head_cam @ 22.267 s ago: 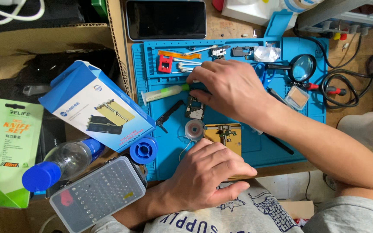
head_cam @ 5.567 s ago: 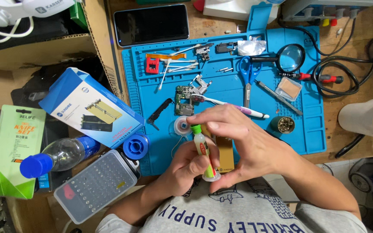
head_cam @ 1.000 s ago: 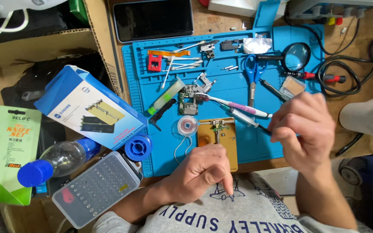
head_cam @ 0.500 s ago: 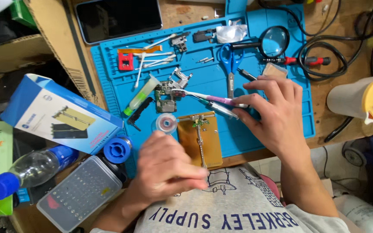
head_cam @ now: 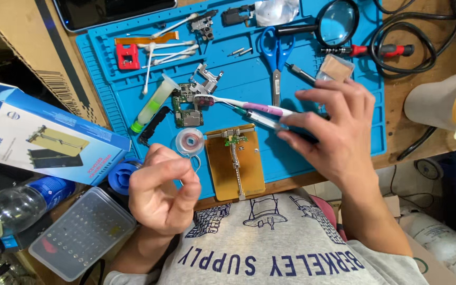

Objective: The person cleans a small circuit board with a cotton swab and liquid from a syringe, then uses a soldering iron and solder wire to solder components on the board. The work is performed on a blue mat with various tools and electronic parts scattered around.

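My right hand (head_cam: 336, 134) hovers over the blue work mat (head_cam: 344, 84) and grips a slim pen-like tool (head_cam: 262, 120), whose tip points left above the gold holder plate (head_cam: 236, 171). A small green board (head_cam: 233, 140) is clamped at the plate's top. My left hand (head_cam: 162, 195) is off the mat's front edge, thumb and forefinger pinched on a thin solder wire (head_cam: 196, 161) that runs from a small clear spool (head_cam: 190, 141). A white and pink toothbrush (head_cam: 238, 103) lies just behind the tool, next to a phone circuit board (head_cam: 186, 108).
On the mat lie a syringe with a green cap (head_cam: 151, 105), blue scissors (head_cam: 275, 53), a magnifier (head_cam: 336, 24), cotton swabs (head_cam: 164, 50) and a red block (head_cam: 127, 55). Left stand a blue box (head_cam: 43, 140), bottle (head_cam: 11, 203) and bit case (head_cam: 80, 232). Cables (head_cam: 412, 31) and a jug (head_cam: 449, 105) sit right.
My right hand has picked the pen-like tool up off the mat and brought it left over the gold plate. My left hand has lifted and pinched its fingers together.
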